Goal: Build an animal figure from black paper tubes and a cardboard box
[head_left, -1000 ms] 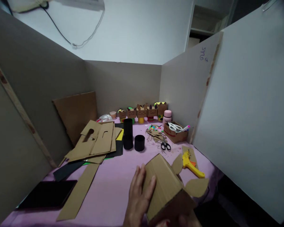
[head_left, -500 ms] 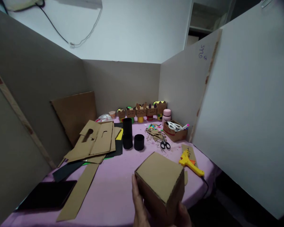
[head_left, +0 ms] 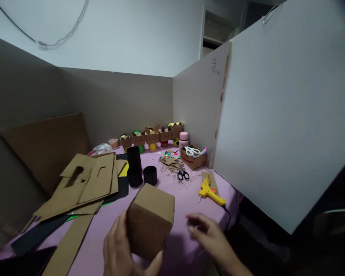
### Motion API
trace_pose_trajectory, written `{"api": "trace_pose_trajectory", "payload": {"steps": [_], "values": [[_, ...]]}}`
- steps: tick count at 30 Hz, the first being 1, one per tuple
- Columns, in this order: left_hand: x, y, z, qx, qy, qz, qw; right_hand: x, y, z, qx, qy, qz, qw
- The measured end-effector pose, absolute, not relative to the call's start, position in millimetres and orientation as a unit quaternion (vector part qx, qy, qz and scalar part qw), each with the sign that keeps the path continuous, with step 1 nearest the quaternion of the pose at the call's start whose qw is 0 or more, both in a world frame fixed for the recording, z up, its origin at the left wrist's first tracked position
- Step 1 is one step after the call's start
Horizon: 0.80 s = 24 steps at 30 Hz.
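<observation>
My left hand (head_left: pixel 121 249) grips a brown cardboard box (head_left: pixel 152 218), fingers along its left side and thumb at its lower front. The box is tilted above the table, one flat face turned up. To its right, my right hand (head_left: pixel 205 232) is apart from it, fingers loosely curled with a gap to the thumb and nothing seen between them. Nearest to that hand lies a yellow glue gun (head_left: pixel 211 192) on a cardboard piece, its cord running off the table's right side.
Flattened cardboard (head_left: pixel 83 180) is piled at left beside black tubes (head_left: pixel 135 165). Black-handled scissors (head_left: pixel 183 175) lie by cardboard scraps (head_left: pixel 171 164). Behind are a tool box (head_left: pixel 194 163), a pink bottle (head_left: pixel 184 140) and several cardboard-headed figures (head_left: pixel 152 137). Grey panels (head_left: pixel 117 99) surround the table.
My right hand has let go of the box and moved right, toward the glue gun. The box, in my left hand, has turned and shifted left in view. The camera has swung right.
</observation>
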State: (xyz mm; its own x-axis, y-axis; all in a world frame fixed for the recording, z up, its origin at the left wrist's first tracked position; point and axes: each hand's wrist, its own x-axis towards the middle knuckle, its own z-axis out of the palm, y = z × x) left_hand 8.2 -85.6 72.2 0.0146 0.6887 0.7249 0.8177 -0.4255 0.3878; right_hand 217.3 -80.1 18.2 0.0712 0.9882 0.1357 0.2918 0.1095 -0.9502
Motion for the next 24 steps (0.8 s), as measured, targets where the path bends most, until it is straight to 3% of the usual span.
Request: {"api": "trace_pose_trajectory", "payload": {"steps": [2,3,12,18,24], "values": [[5,-84,74,-0.738,-0.512,-0.425,0.110,251,-70,21,-0.676,-0.622,0.111,0.379],[5,-85,76,-0.744,-0.510,-0.416,0.116,266,-62,22,-0.699,-0.615,0.067,0.358],[13,-85,77,-0.760,-0.518,-0.363,0.147,313,-8,-1,-0.776,-0.583,-0.017,0.241],[14,-84,75,-0.760,-0.524,-0.363,0.129,321,-3,-16,-0.749,-0.596,-0.033,0.286],[13,-82,72,-0.767,-0.515,-0.359,0.131,325,-13,-25,-0.700,-0.575,-0.025,0.423]]}}
